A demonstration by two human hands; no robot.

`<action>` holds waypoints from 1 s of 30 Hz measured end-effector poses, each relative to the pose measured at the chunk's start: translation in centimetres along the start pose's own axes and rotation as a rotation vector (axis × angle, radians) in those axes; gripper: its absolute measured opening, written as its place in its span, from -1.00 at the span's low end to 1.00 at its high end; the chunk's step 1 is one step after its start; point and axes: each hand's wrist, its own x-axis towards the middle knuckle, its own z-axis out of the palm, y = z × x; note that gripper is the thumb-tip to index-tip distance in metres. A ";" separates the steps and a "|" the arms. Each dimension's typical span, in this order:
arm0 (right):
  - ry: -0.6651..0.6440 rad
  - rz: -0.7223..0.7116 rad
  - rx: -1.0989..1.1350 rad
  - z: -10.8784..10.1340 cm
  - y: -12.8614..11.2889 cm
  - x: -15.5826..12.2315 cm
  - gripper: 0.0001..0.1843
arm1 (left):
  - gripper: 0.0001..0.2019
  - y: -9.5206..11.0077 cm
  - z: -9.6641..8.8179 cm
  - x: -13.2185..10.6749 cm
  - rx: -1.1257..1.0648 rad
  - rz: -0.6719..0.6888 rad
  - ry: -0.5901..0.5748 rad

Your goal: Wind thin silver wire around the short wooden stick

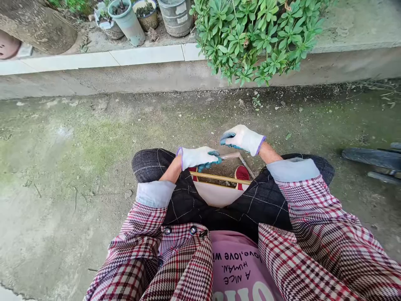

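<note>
My left hand (202, 159), in a white work glove with teal-coated fingers, is closed around a thin hand tool (231, 156). Its pale shaft points right, then bends sharply into a narrow greyish length running down between my knees; its far end is hidden, so its kind is unclear. Just above and to the right, my right hand (242, 139) wears a matching glove with a purple cuff. Its fingers are loosely curved and apart, and I see nothing in them. Below the hands, between my thighs, is a white panel (217, 194) with a yellow edge. Red shoes (242, 173) show behind it.
A low concrete ledge (134, 79) with white tiles runs across the back. On it stand several plant pots (127, 21), a metal bucket (175, 16) and a leafy green bush (257, 37) hanging over the edge. A dark wheel-like object (371, 159) is at the right.
</note>
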 end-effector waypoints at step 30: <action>0.064 0.009 -0.177 0.7 -0.5 -0.3 -0.74 | -0.83 -0.7 -0.9 2.5 0.347 -0.142 0.542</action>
